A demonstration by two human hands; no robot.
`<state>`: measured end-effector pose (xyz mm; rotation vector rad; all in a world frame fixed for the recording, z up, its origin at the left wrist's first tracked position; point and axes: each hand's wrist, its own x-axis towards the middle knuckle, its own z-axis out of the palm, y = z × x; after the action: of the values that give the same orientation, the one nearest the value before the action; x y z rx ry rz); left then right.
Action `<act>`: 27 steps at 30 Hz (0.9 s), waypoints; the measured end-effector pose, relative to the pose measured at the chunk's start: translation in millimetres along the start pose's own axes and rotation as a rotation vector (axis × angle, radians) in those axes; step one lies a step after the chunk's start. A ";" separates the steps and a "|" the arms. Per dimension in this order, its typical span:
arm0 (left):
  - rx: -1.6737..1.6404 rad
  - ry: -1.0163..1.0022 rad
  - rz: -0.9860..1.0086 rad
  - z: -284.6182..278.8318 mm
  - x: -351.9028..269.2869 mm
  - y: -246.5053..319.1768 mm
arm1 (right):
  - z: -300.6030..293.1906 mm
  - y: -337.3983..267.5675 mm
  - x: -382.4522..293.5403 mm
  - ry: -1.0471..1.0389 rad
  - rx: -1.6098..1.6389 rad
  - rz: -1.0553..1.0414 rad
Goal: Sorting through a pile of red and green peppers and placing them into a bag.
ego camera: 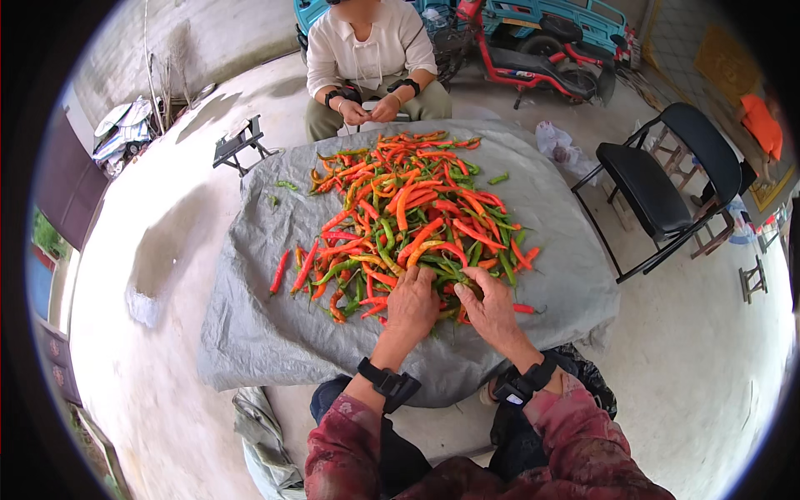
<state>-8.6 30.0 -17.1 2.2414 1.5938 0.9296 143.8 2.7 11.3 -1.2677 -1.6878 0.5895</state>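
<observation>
A heap of red, orange and green chili peppers [406, 200] is spread over a grey woven sheet [262, 331] before me. At the heap's near edge, my left hand [414, 303] reaches in with its back up, and its fingertips are hidden among the peppers. Close by on the right, my right hand [494, 307] has its thumb and forefinger by green peppers [453, 272]. Whether either hand grips a pepper cannot be made out. A single red pepper [279, 272] lies apart at the left, and another red pepper [524, 309] sticks out beside my right hand.
Across the sheet sits a person [372, 62] with both hands together. A black folding chair [650, 181] stands at the right, a small folding stool [240, 144] at the left. Behind are a red electric scooter [519, 69] and a blue cargo vehicle [562, 19]. Plastic bags [562, 147] lie on the floor.
</observation>
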 end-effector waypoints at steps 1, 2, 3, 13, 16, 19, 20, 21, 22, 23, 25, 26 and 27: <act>-0.026 0.033 0.041 -1.9 -1.2 -0.6 | 1.0 0.5 2.9 0.039 -0.005 -0.033; -0.025 0.030 0.040 -4.5 -2.7 -0.2 | 2.1 0.5 4.7 0.077 -0.009 -0.066; -0.152 0.064 0.020 -9.7 -1.3 3.2 | 1.6 0.0 6.0 0.079 -0.010 -0.065; -0.655 0.363 -0.119 -43.0 -6.9 4.6 | 9.5 -3.9 6.9 0.089 0.093 0.081; -0.660 0.316 -0.131 -56.4 -8.3 2.5 | 15.4 -3.2 3.6 0.090 0.113 0.071; -0.666 0.207 -0.078 -50.3 -13.4 -5.9 | 19.8 -5.3 5.2 0.100 0.063 0.045; -0.665 0.205 -0.082 -50.6 -16.9 -6.3 | 20.5 -6.4 5.9 0.080 0.052 0.076; -0.664 0.148 -0.079 -51.0 -20.2 -3.6 | 19.9 -6.7 6.3 0.062 0.038 0.108; -0.663 0.091 -0.076 -51.2 -23.9 -0.8 | 19.9 -8.4 6.0 0.063 0.035 0.113; -0.661 0.034 -0.073 -50.4 -27.3 0.7 | 20.5 -11.2 5.6 0.083 0.099 0.129; -0.619 -0.006 -0.041 -47.9 -31.3 -2.4 | 25.6 -13.9 6.4 0.100 0.169 0.142; -0.640 -0.004 -0.032 -46.3 -32.2 -3.4 | 28.3 -13.2 6.7 0.105 0.181 0.107; -0.664 -0.005 -0.023 -44.7 -32.9 -3.4 | 30.4 -11.7 6.7 0.110 0.190 0.074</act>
<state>-45.4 -6.0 3.7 1.7477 1.0791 1.2208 111.3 9.1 9.0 -1.2072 -1.4629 0.6946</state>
